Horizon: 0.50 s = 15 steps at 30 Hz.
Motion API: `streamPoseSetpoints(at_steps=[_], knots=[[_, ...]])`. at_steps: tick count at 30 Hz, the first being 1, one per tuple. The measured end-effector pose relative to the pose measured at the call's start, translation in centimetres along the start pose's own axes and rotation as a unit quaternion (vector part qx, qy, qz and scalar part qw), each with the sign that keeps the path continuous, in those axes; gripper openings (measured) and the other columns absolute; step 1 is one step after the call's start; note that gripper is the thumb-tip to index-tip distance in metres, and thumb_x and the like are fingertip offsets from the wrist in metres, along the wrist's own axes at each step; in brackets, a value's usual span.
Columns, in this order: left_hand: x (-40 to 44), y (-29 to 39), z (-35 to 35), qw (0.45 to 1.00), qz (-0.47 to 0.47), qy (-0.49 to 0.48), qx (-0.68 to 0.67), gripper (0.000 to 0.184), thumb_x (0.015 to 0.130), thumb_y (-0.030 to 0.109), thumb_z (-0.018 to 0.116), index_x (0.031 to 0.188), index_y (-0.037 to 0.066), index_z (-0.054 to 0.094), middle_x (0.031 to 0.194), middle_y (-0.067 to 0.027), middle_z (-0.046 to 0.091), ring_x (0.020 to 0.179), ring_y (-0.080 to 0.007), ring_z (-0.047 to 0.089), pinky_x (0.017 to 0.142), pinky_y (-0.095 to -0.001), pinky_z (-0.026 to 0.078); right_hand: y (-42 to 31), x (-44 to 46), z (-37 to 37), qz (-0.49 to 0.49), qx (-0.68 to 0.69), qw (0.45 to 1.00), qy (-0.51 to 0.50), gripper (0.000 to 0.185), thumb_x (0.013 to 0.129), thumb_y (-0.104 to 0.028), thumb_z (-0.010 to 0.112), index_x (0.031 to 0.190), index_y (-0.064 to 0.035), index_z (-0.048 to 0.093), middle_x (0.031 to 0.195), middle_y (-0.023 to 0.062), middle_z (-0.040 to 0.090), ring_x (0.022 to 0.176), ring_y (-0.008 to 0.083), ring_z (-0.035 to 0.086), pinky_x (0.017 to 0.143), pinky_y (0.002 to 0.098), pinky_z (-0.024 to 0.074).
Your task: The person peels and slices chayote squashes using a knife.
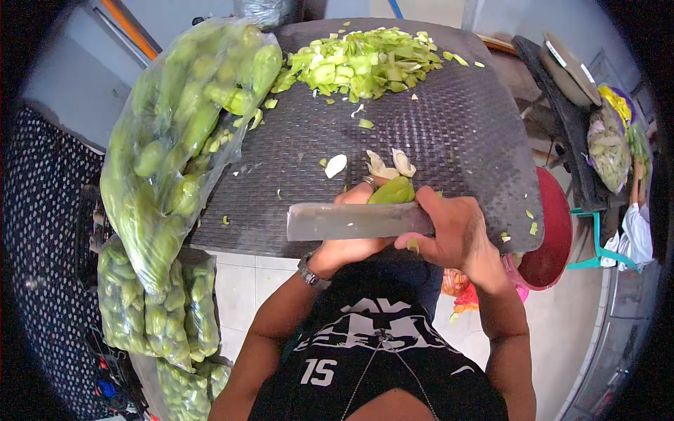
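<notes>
A pale green pepper (392, 190) is at the near edge of the table, partly hidden by a broad knife blade (351, 222). My left hand (353, 196), with a ring on a finger and a watch at the wrist, is closed around the pepper from the left; the blade covers much of it. My right hand (453, 226) grips the knife at its right end, so the handle is hidden. Just beyond the pepper lie pale cores (381, 165) and a white scrap (336, 165).
Chopped green pieces (365, 62) are heaped at the far side of the dark woven-textured table (463, 140). A large clear bag of green peppers (175, 140) lies along its left side. More filled bags (154, 309) sit below left. A red tub (549, 231) stands at right.
</notes>
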<state>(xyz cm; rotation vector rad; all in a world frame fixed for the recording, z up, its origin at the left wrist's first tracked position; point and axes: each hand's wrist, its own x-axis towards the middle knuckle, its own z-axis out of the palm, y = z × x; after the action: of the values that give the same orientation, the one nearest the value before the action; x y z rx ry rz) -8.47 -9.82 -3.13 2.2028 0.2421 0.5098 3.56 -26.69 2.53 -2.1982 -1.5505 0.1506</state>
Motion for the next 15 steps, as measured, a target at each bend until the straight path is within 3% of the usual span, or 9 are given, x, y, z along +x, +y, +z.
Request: streamPoseSetpoints(at_steps=[5, 7, 9, 11, 12, 13, 15], knots=[[-1.0, -0.8, 0.0, 0.998, 0.039, 0.043, -0.008, 0.055, 0.073, 0.025, 0.087, 0.120, 0.008, 0.064, 0.103, -0.0135, 0.073, 0.095, -0.0342, 0.073, 0.083, -0.0437, 0.058, 0.9, 1.0, 0.0, -0.019, 0.020, 0.999, -0.021, 0.065, 0.085, -0.069, 0.069, 0.100, -0.0067, 0.058, 0.073, 0.0206, 0.068, 0.074, 0.0453, 0.070, 0.063, 0.0547, 0.0540], [-2.0, 0.4, -1.1, 0.998, 0.000, 0.056, -0.011, 0.054, 0.073, 0.022, 0.086, 0.120, 0.007, 0.063, 0.102, -0.0133, 0.073, 0.093, -0.0341, 0.073, 0.083, -0.0430, 0.058, 4.1, 1.9, 1.3, 0.064, 0.013, 0.998, 0.017, 0.056, 0.092, -0.063, 0.065, 0.100, -0.0074, 0.060, 0.073, 0.0236, 0.067, 0.074, 0.0469, 0.069, 0.064, 0.0554, 0.0536], [-2.5, 1.4, -1.7, 0.994, -0.012, 0.053, -0.094, 0.052, 0.075, 0.015, 0.085, 0.120, 0.004, 0.062, 0.103, -0.0109, 0.072, 0.091, -0.0268, 0.073, 0.081, -0.0387, 0.058, 6.9, 2.2, 0.5, 0.163, 0.065, 0.984, -0.031, 0.054, 0.102, -0.054, 0.056, 0.088, -0.0021, 0.063, 0.070, 0.0264, 0.061, 0.072, 0.0495, 0.064, 0.063, 0.0541, 0.0495], [-2.8, 0.7, -1.7, 0.985, -0.052, 0.054, -0.155, 0.050, 0.076, 0.010, 0.085, 0.120, 0.003, 0.062, 0.109, -0.0082, 0.071, 0.093, -0.0230, 0.072, 0.080, -0.0352, 0.058, 7.8, 2.2, 0.0, 0.167, 0.150, 0.973, -0.054, 0.059, 0.103, -0.053, 0.056, 0.082, 0.0017, 0.061, 0.069, 0.0263, 0.058, 0.068, 0.0486, 0.059, 0.063, 0.0504, 0.0466], [-3.0, -0.6, -1.1, 0.948, -0.129, 0.058, -0.284, 0.047, 0.080, 0.010, 0.082, 0.122, 0.004, 0.060, 0.111, -0.0096, 0.070, 0.093, -0.0233, 0.072, 0.077, -0.0363, 0.060, 7.6, 2.1, -0.1, 0.163, 0.139, 0.975, -0.053, 0.059, 0.103, -0.053, 0.056, 0.082, 0.0022, 0.061, 0.069, 0.0264, 0.058, 0.067, 0.0477, 0.057, 0.063, 0.0493, 0.0461], [-2.7, -1.1, -1.0, 0.866, -0.230, 0.033, -0.442, 0.042, 0.091, 0.026, 0.073, 0.123, 0.003, 0.059, 0.112, -0.0147, 0.070, 0.093, -0.0261, 0.073, 0.075, -0.0391, 0.062, 7.2, 2.0, -0.5, 0.158, 0.128, 0.978, -0.051, 0.060, 0.103, -0.052, 0.056, 0.081, 0.0028, 0.061, 0.070, 0.0264, 0.057, 0.066, 0.0469, 0.056, 0.062, 0.0483, 0.0457], [-1.9, -2.1, -1.9, 0.735, -0.356, -0.016, -0.577, 0.052, 0.099, 0.051, 0.058, 0.124, 0.005, 0.059, 0.114, -0.0182, 0.070, 0.091, -0.0303, 0.073, 0.071, -0.0420, 0.063, 6.6, 1.9, -0.5, 0.167, 0.117, 0.978, -0.049, 0.060, 0.104, -0.052, 0.056, 0.082, 0.0033, 0.061, 0.069, 0.0263, 0.056, 0.063, 0.0452, 0.053, 0.062, 0.0474, 0.0451]])
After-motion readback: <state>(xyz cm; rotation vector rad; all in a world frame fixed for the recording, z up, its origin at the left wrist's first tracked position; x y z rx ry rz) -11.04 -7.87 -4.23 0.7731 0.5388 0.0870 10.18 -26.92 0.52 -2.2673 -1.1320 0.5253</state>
